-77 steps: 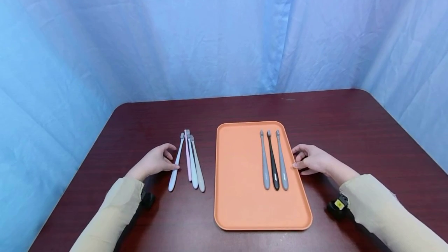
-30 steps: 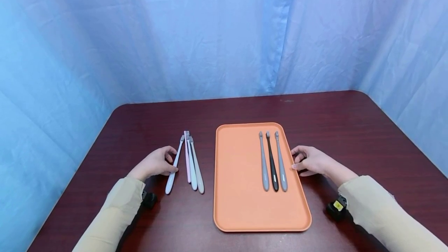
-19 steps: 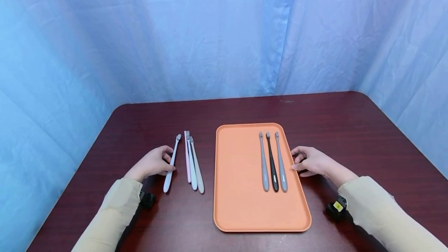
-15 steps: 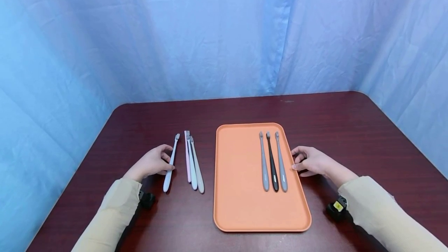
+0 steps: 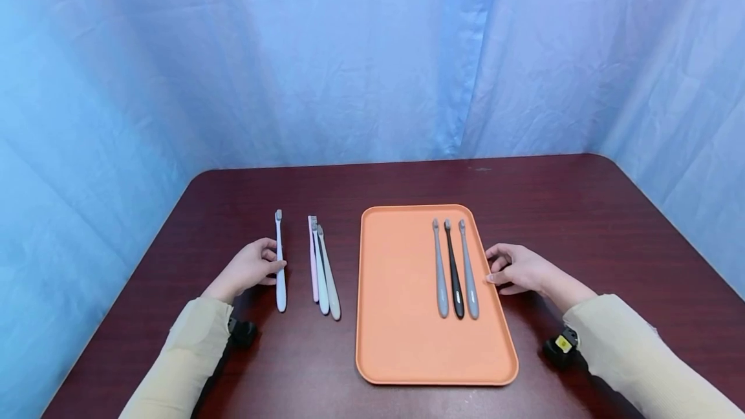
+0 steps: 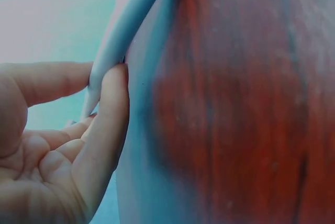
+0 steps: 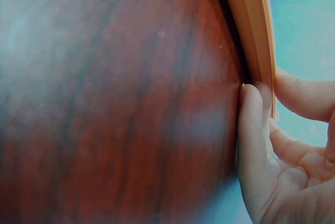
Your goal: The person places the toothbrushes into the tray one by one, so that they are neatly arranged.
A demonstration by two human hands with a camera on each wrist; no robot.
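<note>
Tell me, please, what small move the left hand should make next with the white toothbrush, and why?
Probably lift it toward the tray: the left hand pinches the white toothbrush, which lies apart from the three others on the table, while three toothbrushes lie in the tray.

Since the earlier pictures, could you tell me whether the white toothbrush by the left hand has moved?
Yes. The white toothbrush has moved left, away from the toothbrush cluster, and straightened.
</note>
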